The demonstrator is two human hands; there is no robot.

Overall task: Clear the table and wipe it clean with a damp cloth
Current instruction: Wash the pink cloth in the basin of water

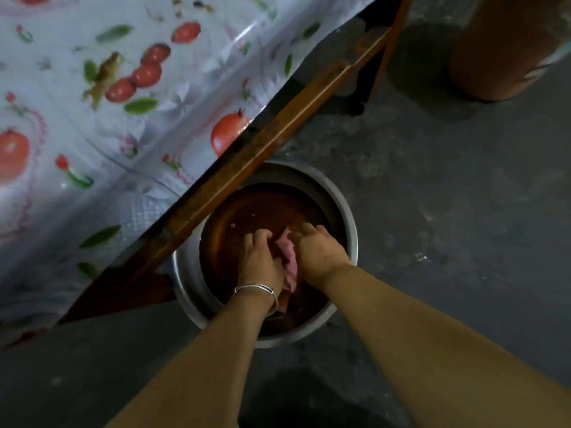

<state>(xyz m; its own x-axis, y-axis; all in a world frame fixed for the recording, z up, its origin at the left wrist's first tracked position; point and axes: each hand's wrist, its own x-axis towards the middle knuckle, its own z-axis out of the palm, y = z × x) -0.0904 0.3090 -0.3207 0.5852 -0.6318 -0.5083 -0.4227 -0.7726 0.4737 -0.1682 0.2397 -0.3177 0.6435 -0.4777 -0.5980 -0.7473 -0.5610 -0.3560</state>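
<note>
The surface (pixel 92 125) fills the upper left of my view, covered by a glossy plastic sheet (pixel 173 97) printed with cherries, pomegranates and green leaves. A brownish food scrap (pixel 103 78) lies on the sheet beside the printed cherries, and small dark crumbs (pixel 191 6) are scattered near the far edge. The wooden frame (pixel 278 131) of the surface shows bare along its near side, running diagonally past me. Below it is a dark grey concrete floor (pixel 448 211), rough and blotchy. At the upper right stands a large brown cylindrical container (pixel 500 47); what it holds I cannot see.

On the floor, tucked partly under the edge of the frame, sits a round metal basin (pixel 349 217) holding dark, reddish-brown water. Both my hands are down in it. My left hand (pixel 261 261), with a thin silver bangle (pixel 256 290) at the wrist, has its fingers curled around the pink cloth (pixel 289 261), and my right hand (pixel 318 251) grips the same cloth from the other side. The cloth is bunched between them, just above or at the waterline; I cannot tell which.
</note>
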